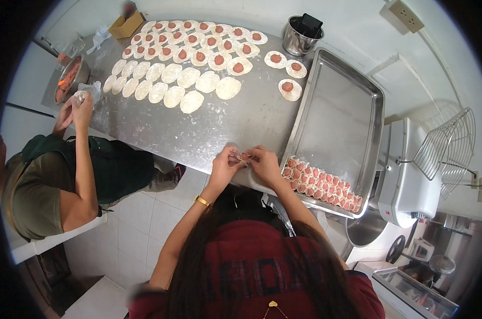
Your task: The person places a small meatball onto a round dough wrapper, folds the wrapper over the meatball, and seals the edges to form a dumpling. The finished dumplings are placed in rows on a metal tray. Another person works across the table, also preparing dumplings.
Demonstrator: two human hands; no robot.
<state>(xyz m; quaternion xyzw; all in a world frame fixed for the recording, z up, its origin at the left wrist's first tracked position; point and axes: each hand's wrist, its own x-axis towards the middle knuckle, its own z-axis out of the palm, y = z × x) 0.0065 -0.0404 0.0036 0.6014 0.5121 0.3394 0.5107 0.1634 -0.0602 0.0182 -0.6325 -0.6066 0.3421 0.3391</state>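
Between my two hands, at the near edge of the steel table, is a small open-topped dumpling with pink meat filling showing. My left hand pinches its wrapper from one side, a gold bracelet on that wrist. My right hand grips the wrapper's other side with bent fingertips. Just right of my right hand, finished-looking dumplings stand packed in rows at the near end of a large metal tray. Farther off, round wrappers topped with meat lie in rows, and plain floured wrappers lie nearer.
At the left a co-worker holds a wrapper beside a bowl of meat filling. Three meat-topped wrappers lie left of the tray. A metal pot stands behind it. A white mixer with a wire guard is at the right.
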